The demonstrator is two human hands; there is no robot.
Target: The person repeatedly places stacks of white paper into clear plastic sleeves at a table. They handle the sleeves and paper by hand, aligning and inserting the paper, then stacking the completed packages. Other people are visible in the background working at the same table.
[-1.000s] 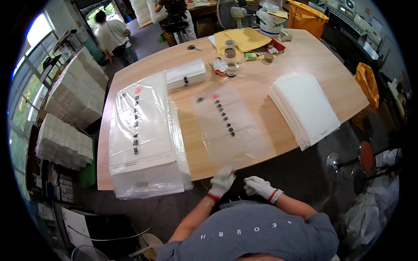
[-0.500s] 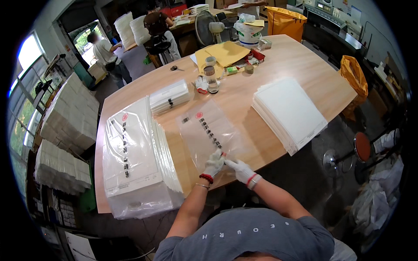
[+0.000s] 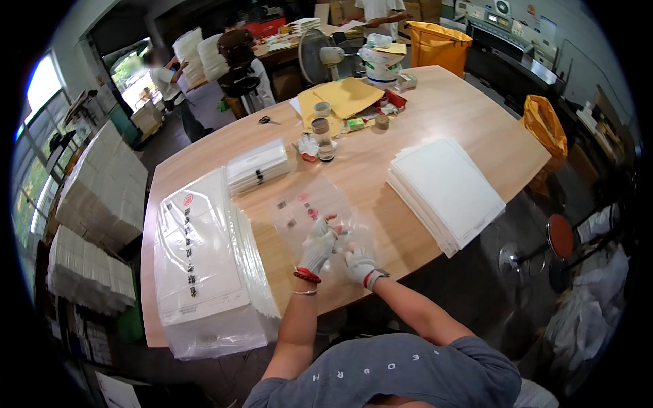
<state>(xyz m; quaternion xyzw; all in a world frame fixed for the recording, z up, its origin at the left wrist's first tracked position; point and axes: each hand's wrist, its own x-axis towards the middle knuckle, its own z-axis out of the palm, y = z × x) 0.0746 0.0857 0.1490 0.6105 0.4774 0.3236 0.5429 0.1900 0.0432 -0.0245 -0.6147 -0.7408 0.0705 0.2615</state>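
A clear printed plastic bag (image 3: 309, 194) lies on the table in front of me, with a red round mark and dark print. My left hand (image 3: 318, 246), in a white glove with bare fingertips, rests over the bag's middle, its fingers apart and pointing right. Closer to the near edge, my right hand (image 3: 359, 266), also gloved, has its fingers closed on the bag's near part; the exact grip is partly hidden. Left of the hands lies a large stack of bagged white sheets (image 3: 197, 251). On the right is a stack of white sheets (image 3: 449, 190) without bags.
Behind the bag lie a clipped bundle of plastic bags (image 3: 255, 166), a tape-topped clear cylinder (image 3: 322, 143), scissors (image 3: 268, 120) and yellow envelopes (image 3: 347, 98). A white bucket (image 3: 381, 68) stands at the far edge. A stool (image 3: 560, 238) is at right. Other people are in the background.
My left hand has moved forward and left over the bag, its fingers spreading. My right hand has shifted slightly left. The bag is more crumpled and its print is largely covered.
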